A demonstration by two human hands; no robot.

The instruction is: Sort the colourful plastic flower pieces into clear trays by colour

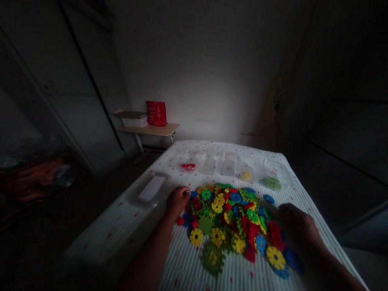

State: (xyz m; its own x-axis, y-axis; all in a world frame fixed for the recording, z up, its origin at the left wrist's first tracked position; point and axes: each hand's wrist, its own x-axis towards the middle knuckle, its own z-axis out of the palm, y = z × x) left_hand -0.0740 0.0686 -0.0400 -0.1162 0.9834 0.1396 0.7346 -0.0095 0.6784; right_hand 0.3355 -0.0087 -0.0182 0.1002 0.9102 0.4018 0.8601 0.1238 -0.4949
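Observation:
A heap of plastic gear-shaped and block pieces (236,218) in red, blue, yellow and green lies on a white ribbed table cover (127,226). My left hand (178,201) rests at the heap's left edge with its fingers curled over a blue piece (193,194). My right hand (295,225) hovers dark and blurred over the heap's right side; its fingers cannot be made out. Behind the heap stands a row of clear tubs: one holds red pieces (188,166), one yellow (246,176), one green (272,182).
A clear lid or tray with a white card (151,189) lies left of the heap. A small side table (151,130) against the wall carries a red bag (156,113) and a white box (133,120). Dark clutter lies on the floor at left (39,173).

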